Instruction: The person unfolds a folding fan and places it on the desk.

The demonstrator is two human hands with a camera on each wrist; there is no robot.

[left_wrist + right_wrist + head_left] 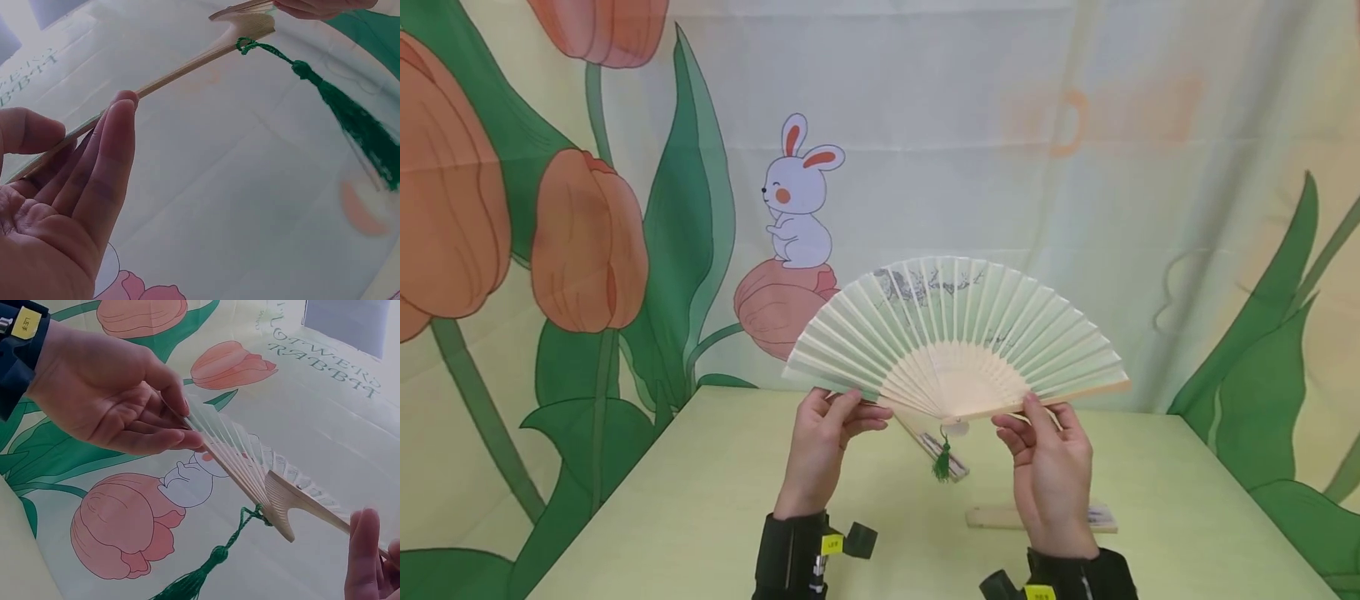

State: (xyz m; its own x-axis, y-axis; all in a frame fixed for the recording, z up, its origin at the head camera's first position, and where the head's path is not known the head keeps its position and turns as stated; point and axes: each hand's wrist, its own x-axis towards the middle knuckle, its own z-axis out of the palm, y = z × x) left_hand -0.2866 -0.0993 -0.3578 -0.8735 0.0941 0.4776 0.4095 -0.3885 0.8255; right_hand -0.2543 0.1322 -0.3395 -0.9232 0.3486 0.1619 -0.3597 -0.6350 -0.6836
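A pale green folding fan with a dark branch print is spread wide above the table in the head view. My left hand pinches its left outer rib between thumb and fingers. On the opposite side, my right hand pinches the right outer rib the same way. From the pivot at the bottom hangs a green tassel, seen large as a dark green tassel in the left wrist view. The right wrist view shows the ribs running down to the pivot between both hands.
On the pale green table lies a folded fan behind the tassel. Another folded fan lies partly hidden behind my right hand. A cloth backdrop with tulips and a rabbit hangs behind the table.
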